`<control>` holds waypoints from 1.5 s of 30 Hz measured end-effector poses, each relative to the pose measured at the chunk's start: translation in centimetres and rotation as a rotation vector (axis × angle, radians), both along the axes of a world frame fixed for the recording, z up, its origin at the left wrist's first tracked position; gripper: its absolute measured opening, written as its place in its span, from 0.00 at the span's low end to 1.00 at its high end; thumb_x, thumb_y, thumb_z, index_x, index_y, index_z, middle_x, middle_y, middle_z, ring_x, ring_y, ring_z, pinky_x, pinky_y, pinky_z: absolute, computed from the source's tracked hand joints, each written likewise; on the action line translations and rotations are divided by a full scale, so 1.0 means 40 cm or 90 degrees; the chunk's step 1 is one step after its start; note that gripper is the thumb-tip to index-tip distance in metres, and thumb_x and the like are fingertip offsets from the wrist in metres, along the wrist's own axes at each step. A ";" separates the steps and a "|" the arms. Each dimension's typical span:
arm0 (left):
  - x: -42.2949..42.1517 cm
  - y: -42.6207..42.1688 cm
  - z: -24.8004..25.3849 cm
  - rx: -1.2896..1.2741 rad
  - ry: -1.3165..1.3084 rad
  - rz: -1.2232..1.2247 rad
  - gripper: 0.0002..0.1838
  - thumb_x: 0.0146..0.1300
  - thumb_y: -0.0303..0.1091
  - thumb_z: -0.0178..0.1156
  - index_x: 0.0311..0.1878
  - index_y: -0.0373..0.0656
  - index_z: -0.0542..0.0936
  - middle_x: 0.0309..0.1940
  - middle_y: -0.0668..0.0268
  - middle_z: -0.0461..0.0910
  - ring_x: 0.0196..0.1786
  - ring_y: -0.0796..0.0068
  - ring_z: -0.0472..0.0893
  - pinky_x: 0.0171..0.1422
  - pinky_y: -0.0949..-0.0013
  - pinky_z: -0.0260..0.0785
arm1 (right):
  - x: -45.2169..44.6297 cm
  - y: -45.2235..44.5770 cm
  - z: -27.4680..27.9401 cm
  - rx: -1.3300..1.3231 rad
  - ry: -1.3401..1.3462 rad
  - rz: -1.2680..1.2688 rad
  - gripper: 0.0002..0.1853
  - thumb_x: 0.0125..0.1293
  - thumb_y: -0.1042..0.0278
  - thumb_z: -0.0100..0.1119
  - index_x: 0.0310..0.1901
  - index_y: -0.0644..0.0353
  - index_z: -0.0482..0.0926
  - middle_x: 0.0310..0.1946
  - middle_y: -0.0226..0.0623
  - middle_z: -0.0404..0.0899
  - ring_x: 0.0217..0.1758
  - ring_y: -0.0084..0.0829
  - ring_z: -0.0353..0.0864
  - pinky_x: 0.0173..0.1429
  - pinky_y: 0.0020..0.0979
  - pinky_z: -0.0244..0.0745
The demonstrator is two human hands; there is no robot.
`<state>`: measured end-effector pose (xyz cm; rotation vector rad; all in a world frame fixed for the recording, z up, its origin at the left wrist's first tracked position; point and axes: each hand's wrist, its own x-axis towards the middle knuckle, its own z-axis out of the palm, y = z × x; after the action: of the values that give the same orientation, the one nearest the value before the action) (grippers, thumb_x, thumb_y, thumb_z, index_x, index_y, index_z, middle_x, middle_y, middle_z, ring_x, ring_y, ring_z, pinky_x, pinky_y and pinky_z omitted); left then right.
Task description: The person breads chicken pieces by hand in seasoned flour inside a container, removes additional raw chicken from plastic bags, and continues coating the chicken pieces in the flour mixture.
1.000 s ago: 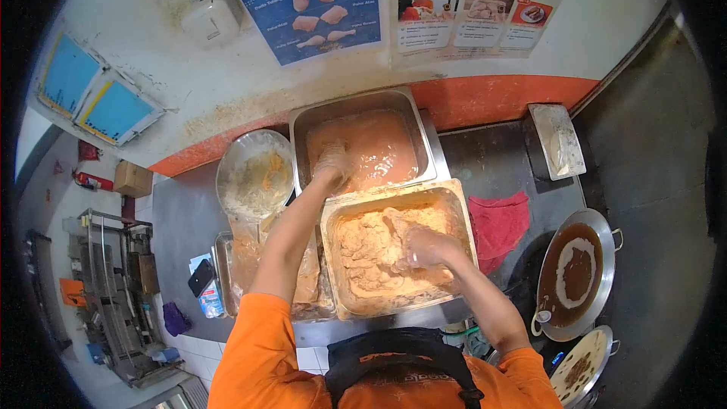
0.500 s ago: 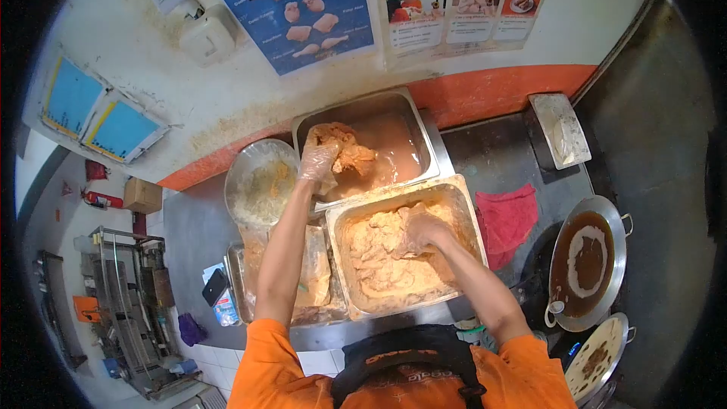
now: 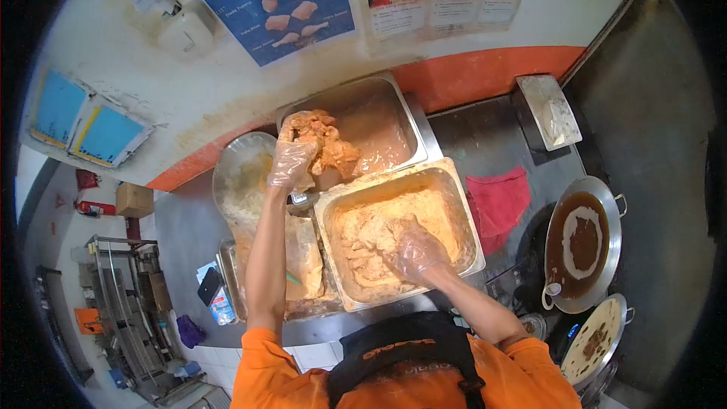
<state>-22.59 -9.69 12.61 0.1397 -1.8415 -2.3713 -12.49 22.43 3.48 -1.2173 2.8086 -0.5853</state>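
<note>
My left hand (image 3: 294,153), in a clear plastic glove, is closed around wet, orange-brown chicken pieces (image 3: 333,150). It holds them over the left side of a metal pan of cloudy pinkish liquid (image 3: 386,117). In front stands a second metal pan (image 3: 475,246) of pale yellow flour, with flour-coated chicken pieces (image 3: 367,246) heaped at its left and middle. My right hand (image 3: 420,254), also gloved, lies in this flour beside the coated pieces. Flour and chicken hide its fingertips, so I cannot tell whether it grips anything.
A round, flour-dusted bowl (image 3: 246,174) and a tray with a plastic bag (image 3: 303,257) lie left of the pans. To the right are a red cloth (image 3: 497,208), a wok of brown oil (image 3: 556,254) and another pan (image 3: 596,344). A phone (image 3: 210,286) lies near the front-left edge.
My right hand has drawn back toward the front of the flour pan. My left hand still holds the chicken over the liquid, now turned differently. The whole view has shifted slightly.
</note>
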 end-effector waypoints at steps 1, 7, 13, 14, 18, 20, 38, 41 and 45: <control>0.018 0.034 0.042 0.019 0.025 -0.032 0.25 0.62 0.18 0.63 0.63 0.38 0.70 0.56 0.55 0.81 0.55 0.64 0.83 0.60 0.62 0.80 | -0.005 0.010 0.025 0.040 -0.144 -0.029 0.37 0.64 0.42 0.61 0.64 0.66 0.74 0.56 0.61 0.77 0.60 0.55 0.79 0.63 0.46 0.75; 0.079 0.192 0.093 -0.136 0.015 -0.225 0.26 0.59 0.23 0.67 0.61 0.43 0.73 0.60 0.55 0.77 0.59 0.63 0.80 0.63 0.60 0.77 | -0.029 0.101 0.101 0.142 -0.457 -0.131 0.34 0.57 0.49 0.73 0.58 0.64 0.76 0.49 0.53 0.80 0.52 0.49 0.82 0.57 0.43 0.78; 0.090 0.325 0.036 -0.604 0.083 -0.280 0.26 0.58 0.33 0.70 0.59 0.41 0.75 0.60 0.54 0.76 0.58 0.65 0.80 0.64 0.64 0.74 | 0.057 0.200 0.152 -0.162 -0.412 -0.184 0.32 0.56 0.57 0.75 0.59 0.64 0.75 0.46 0.42 0.82 0.48 0.40 0.83 0.54 0.38 0.79; 0.094 0.336 0.027 -0.574 0.060 -0.316 0.24 0.61 0.32 0.68 0.60 0.43 0.75 0.59 0.57 0.78 0.58 0.67 0.80 0.64 0.65 0.74 | 0.049 0.198 0.188 -0.216 -0.412 -0.182 0.32 0.56 0.59 0.76 0.59 0.64 0.74 0.45 0.40 0.82 0.47 0.38 0.83 0.53 0.37 0.79; 0.119 0.328 0.048 -0.275 -0.092 -0.281 0.14 0.67 0.29 0.63 0.55 0.45 0.77 0.51 0.65 0.82 0.55 0.74 0.80 0.61 0.66 0.75 | -0.056 0.169 0.319 -0.324 -0.569 -0.196 0.32 0.50 0.65 0.79 0.56 0.63 0.75 0.44 0.40 0.83 0.47 0.37 0.85 0.52 0.35 0.81; 0.119 0.285 0.011 -0.320 -0.153 -0.319 0.11 0.67 0.28 0.63 0.51 0.45 0.78 0.47 0.67 0.83 0.52 0.74 0.81 0.58 0.66 0.76 | -0.093 0.204 0.293 -0.517 -0.747 -0.259 0.29 0.51 0.74 0.77 0.56 0.62 0.76 0.45 0.37 0.83 0.46 0.31 0.85 0.49 0.31 0.83; 0.215 0.334 -0.120 -0.806 -0.400 -0.559 0.25 0.68 0.55 0.55 0.52 0.41 0.78 0.49 0.49 0.84 0.50 0.50 0.83 0.59 0.49 0.74 | -0.541 -0.308 0.275 -0.279 -0.625 0.033 0.20 0.62 0.65 0.71 0.52 0.64 0.76 0.44 0.36 0.84 0.47 0.26 0.83 0.50 0.29 0.78; 0.254 0.266 -0.061 -0.651 -0.298 -0.344 0.21 0.69 0.50 0.60 0.54 0.44 0.75 0.50 0.52 0.83 0.50 0.57 0.83 0.58 0.55 0.75 | -0.638 -0.378 0.004 -0.190 -0.551 0.093 0.24 0.60 0.60 0.72 0.53 0.65 0.80 0.46 0.44 0.85 0.51 0.37 0.84 0.56 0.36 0.77; 0.217 0.146 0.054 -0.468 -0.186 -0.173 0.20 0.69 0.42 0.65 0.59 0.47 0.74 0.48 0.58 0.83 0.51 0.68 0.82 0.57 0.64 0.76 | -0.628 -0.404 -0.021 0.163 -0.249 0.121 0.27 0.55 0.54 0.74 0.51 0.67 0.82 0.51 0.55 0.84 0.56 0.47 0.83 0.61 0.42 0.77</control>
<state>-13.90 -3.86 14.77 0.1675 -2.8964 -1.7057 -37.63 6.27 2.64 -1.1549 2.3301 -0.3864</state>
